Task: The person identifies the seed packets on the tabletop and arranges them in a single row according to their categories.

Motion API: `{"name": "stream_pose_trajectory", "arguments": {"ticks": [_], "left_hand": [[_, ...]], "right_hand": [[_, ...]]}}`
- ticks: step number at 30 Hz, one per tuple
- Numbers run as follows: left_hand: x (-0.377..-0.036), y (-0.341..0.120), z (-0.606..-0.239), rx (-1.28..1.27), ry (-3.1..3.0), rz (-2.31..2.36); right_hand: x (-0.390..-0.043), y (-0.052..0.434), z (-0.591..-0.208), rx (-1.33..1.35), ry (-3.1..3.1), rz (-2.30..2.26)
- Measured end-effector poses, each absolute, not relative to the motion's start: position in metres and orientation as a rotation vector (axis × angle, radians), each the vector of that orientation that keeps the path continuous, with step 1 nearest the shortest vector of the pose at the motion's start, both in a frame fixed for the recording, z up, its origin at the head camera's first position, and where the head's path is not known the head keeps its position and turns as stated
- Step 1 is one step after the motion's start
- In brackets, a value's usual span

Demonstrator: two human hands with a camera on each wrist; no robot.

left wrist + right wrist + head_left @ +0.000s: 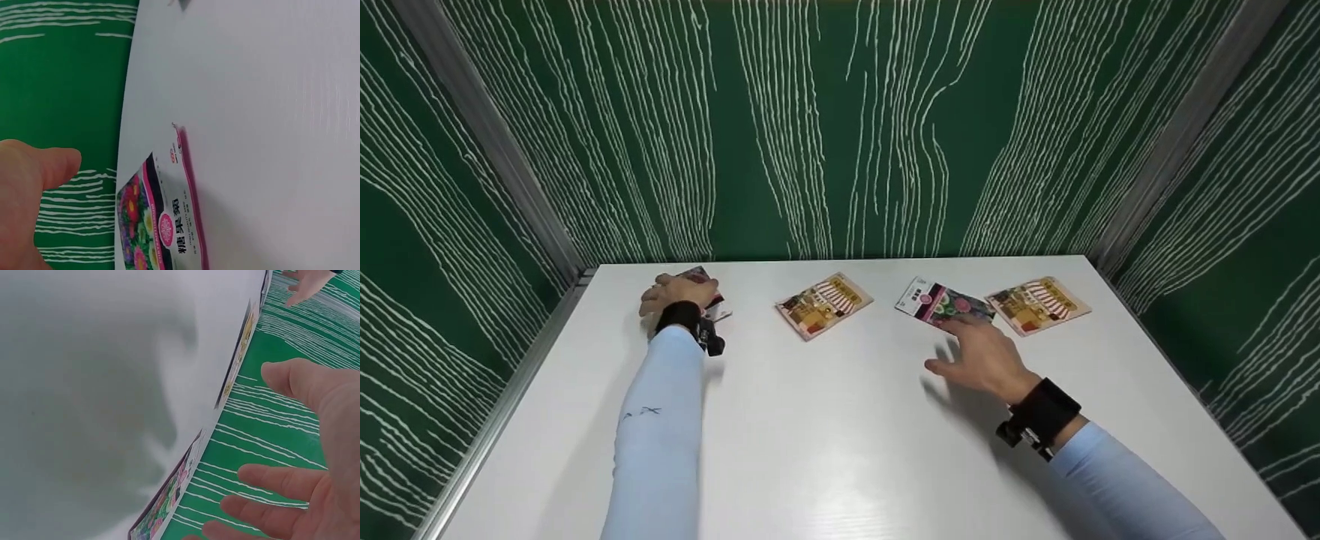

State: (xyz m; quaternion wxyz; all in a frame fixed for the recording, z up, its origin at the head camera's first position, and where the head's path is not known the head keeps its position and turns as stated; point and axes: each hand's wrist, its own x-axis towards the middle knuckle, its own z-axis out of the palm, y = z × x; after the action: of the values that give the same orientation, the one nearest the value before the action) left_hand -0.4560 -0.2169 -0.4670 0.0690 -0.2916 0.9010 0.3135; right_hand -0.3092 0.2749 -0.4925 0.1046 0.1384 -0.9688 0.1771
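Note:
A flower-printed seed packet (163, 219) with a white, lettered end lies at the table's far left. My left hand (675, 294) is over it and hides most of it in the head view; in the left wrist view the thumb (56, 167) is extended, apart from the packet. Farther right lies another flower-printed seed packet (922, 297), white at one end and dark at the other. Just above its near edge hovers my right hand (986, 356), fingers spread and nothing held. A yellow packet (1042, 304) with a striped awning picture lies close to its right side.
Between the hands a second yellow awning-printed packet (825, 306) lies at a slant. The white table (825, 450) meets a green wall (870, 150) with pale wavy lines at its back edge. Similar green panels and grey metal posts (1192, 127) stand at both sides.

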Motion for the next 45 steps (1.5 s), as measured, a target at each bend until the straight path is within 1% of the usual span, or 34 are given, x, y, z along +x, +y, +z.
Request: {"name": "stream_pose_trajectory", "arguments": {"ticks": [2,6,13,21,26,31,38,45], "left_hand": [[-0.460,-0.220,-0.472,-0.899,2.683,0.913],[-0.454,-0.222,-0.471,-0.898,2.661,0.837],[-0.430,-0.198,-0.453,-0.913,2.725,0.687],[-0.456,-0.216,-0.477,-0.867,2.776,0.550],[-0.468,-0.226,-0.487,-0.882,2.753,0.620],[-0.464,-0.233,-0.494,-0.859,2.766,0.706],[-0.459,-0.245,-0.505,-0.900,2.716,1.097],[-0.479,-0.273,-0.533,-0.817,2.686,1.304]], "right_hand": [[-0.309,0.274,-0.492,0.408,-2.865,0.505],[-0.308,0.271,-0.493,0.415,-2.875,0.497],[-0.308,0.267,-0.494,0.398,-2.877,0.491],[-0.303,0.265,-0.494,0.414,-2.866,0.471],[-0.300,0.265,-0.496,0.423,-2.859,0.469],[-0.299,0.263,-0.498,0.411,-2.892,0.463],[-0.299,0.267,-0.499,0.421,-2.874,0.495],[-0.303,0.272,-0.502,0.404,-2.885,0.728]]}}
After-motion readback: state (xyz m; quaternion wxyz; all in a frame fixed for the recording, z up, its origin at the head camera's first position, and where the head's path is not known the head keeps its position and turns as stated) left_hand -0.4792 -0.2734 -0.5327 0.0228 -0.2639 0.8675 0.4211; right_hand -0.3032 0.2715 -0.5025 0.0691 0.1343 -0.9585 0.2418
